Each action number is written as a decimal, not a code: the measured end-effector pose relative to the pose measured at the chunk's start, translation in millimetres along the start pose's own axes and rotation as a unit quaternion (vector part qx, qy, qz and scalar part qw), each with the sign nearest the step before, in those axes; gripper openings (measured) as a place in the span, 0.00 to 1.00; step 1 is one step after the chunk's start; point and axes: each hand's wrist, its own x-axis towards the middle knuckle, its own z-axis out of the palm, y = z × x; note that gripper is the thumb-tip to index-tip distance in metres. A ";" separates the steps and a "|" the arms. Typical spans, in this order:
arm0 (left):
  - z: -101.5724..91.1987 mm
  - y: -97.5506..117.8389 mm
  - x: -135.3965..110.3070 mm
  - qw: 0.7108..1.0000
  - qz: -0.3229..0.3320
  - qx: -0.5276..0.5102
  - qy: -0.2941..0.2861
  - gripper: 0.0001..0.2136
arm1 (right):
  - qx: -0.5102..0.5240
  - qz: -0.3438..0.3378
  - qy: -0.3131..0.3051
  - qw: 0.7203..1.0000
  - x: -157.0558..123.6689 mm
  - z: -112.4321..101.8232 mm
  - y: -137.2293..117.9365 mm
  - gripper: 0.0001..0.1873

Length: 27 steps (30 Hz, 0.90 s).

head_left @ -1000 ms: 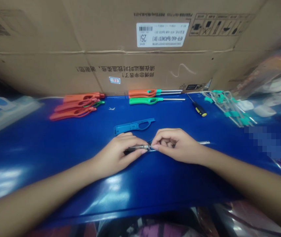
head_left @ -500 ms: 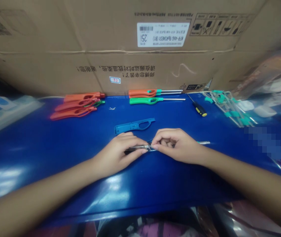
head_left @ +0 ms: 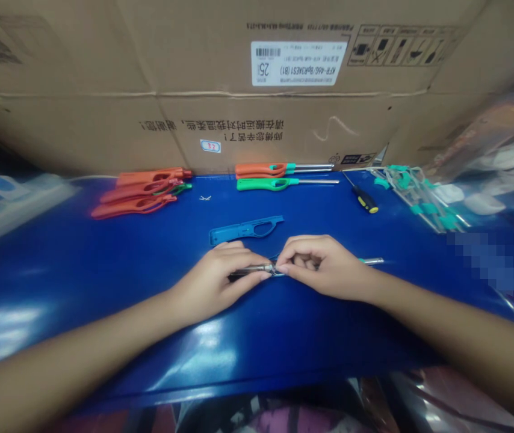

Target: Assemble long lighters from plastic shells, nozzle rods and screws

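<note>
My left hand [head_left: 219, 276] and my right hand [head_left: 324, 264] meet at the middle of the blue table [head_left: 103, 264]. Both pinch a thin lighter insert [head_left: 257, 270]: a dark tube with a metal rod whose tip [head_left: 373, 261] sticks out to the right past my right hand. Its middle is hidden by my fingers. A blue lighter shell half [head_left: 244, 230] lies just behind my left hand, apart from it.
Orange lighter shells [head_left: 142, 191] lie at the back left. An orange [head_left: 279, 169] and a green [head_left: 279, 183] finished lighter lie at the back middle, a screwdriver [head_left: 363, 196] and a bundle of inserts [head_left: 414, 192] to the right. A big cardboard box [head_left: 239, 84] walls the back.
</note>
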 end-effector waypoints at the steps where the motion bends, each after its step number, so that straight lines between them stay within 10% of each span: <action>1: 0.1 0.0 -0.1 1.000 0.002 0.000 0.002 0.08 | 0.002 0.003 0.002 1.000 -0.1 0.1 0.0 0.06; 27: 0.2 -0.9 -1.0 0.999 -0.021 -0.014 0.037 0.08 | 0.037 0.020 0.056 0.998 -2.8 2.6 0.4 0.09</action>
